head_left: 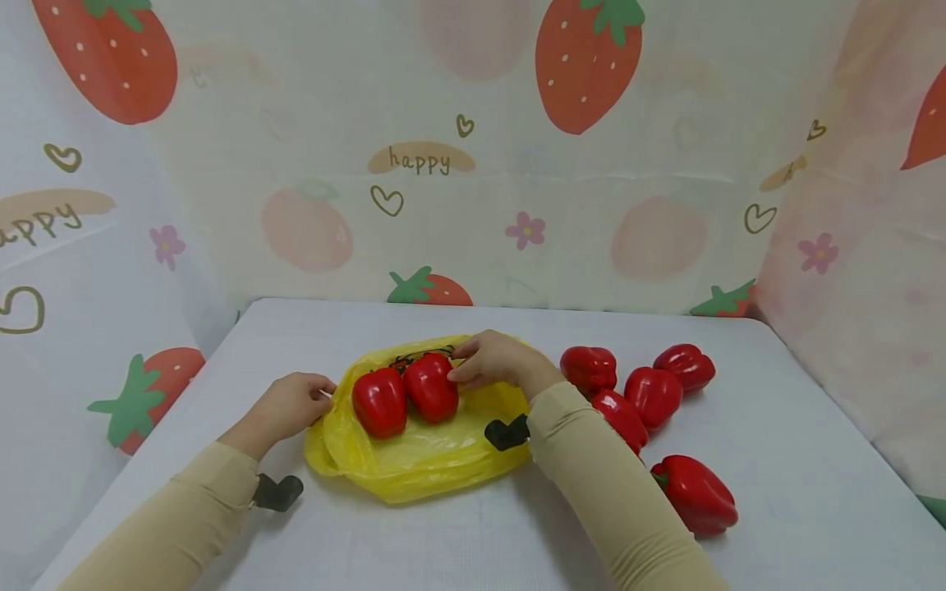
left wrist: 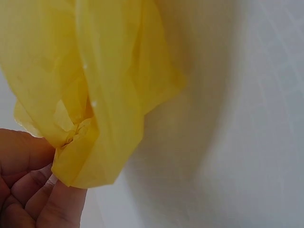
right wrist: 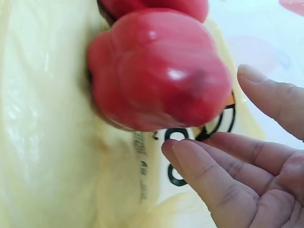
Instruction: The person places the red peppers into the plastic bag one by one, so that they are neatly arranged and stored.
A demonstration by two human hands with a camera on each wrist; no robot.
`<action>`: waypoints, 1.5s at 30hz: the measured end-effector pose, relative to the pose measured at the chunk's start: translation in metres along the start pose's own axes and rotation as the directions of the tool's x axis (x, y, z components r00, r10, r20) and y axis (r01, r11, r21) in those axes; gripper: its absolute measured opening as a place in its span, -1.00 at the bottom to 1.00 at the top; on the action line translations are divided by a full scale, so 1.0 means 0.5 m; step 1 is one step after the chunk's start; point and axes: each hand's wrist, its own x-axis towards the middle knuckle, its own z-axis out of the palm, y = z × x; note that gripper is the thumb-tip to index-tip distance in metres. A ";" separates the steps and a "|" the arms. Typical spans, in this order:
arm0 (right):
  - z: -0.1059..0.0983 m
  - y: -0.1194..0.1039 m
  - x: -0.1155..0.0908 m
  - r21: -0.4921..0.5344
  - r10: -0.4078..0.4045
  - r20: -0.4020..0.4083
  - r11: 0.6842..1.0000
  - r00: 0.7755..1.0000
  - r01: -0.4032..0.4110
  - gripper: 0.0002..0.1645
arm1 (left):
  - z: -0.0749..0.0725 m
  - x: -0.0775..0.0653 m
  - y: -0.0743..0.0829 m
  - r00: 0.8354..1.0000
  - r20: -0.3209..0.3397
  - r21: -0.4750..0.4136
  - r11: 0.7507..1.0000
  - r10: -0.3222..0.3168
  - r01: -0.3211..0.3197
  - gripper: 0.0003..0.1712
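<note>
A yellow plastic bag (head_left: 443, 472) lies spread on the table, its rim loosely gathered around two red bell peppers. My left hand (head_left: 290, 404) pinches the bag's left edge between thumb and fingers; in the left wrist view, the crumpled plastic (left wrist: 107, 142) hangs from those fingertips. The left pepper (head_left: 380, 402) sits beside the other pepper (head_left: 432, 387). Close to that second one is my right hand (head_left: 498, 359), thumb and fingers apart. Up close in the right wrist view, the red pepper (right wrist: 156, 66) has the fingers (right wrist: 209, 175) just beside it, not gripping it. Dark print shows on the plastic beneath.
Right of the bag lie several more red bell peppers, among them a far one (head_left: 684, 367), a middle one (head_left: 653, 397) and a near one (head_left: 698, 494). My right forearm passes in front of part of this group. A strawberry-print cloth (head_left: 488, 189) stands behind the white table (head_left: 783, 427).
</note>
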 end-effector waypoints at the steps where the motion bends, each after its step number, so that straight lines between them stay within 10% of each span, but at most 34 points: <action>1: -0.002 -0.003 -0.003 -0.005 -0.002 0.001 1.000 1.000 0.002 -0.39 | 0.000 0.000 0.000 1.000 0.002 -0.004 1.000 -0.004 0.004 -0.70; 23: -0.130 -0.047 -0.097 -0.119 -0.081 -0.022 0.990 0.996 0.078 -0.46 | -0.003 -0.006 0.005 1.000 -0.006 0.002 1.000 0.006 -0.006 -0.70; 45: -0.307 0.048 -0.207 -0.206 -0.088 -0.134 0.977 0.987 0.059 -0.38 | -0.011 0.000 0.005 1.000 0.010 -0.016 1.000 -0.010 0.010 -0.68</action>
